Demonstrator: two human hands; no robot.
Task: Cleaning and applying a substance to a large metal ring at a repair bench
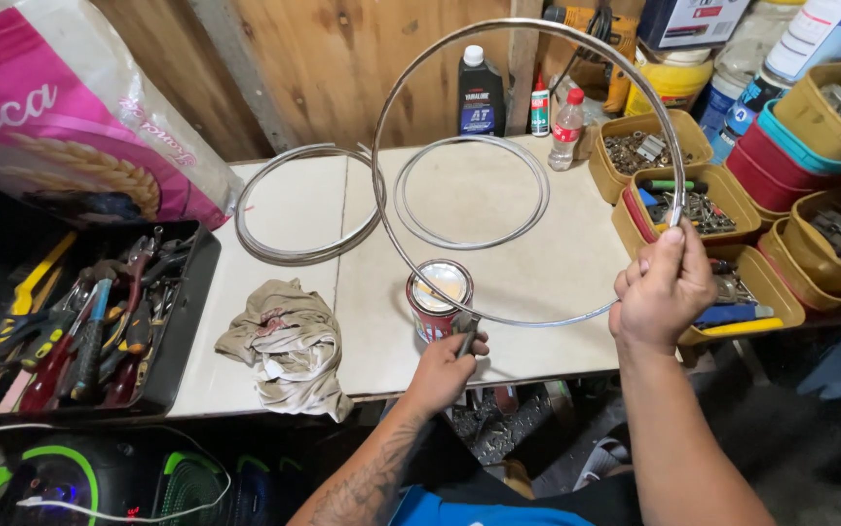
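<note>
My right hand [662, 285] grips a large shiny metal ring [411, 68] by its right side and holds it upright over the white tabletop [557, 263]. My left hand [448, 368] holds a small dark-handled brush [467, 338] against the ring's lower edge, next to an open tin can [439, 297] with pale contents. Two more metal rings lie flat on the table: one in the middle [471, 192] and a stack at the left [303, 205].
A stained rag [284, 341] lies on the table's front left. A black tray of hand tools [99, 321] sits at the left. Plastic bins of bolts and parts [693, 195] crowd the right. Bottles [480, 93] stand against the wooden wall. A pink bag [60, 107] hangs upper left.
</note>
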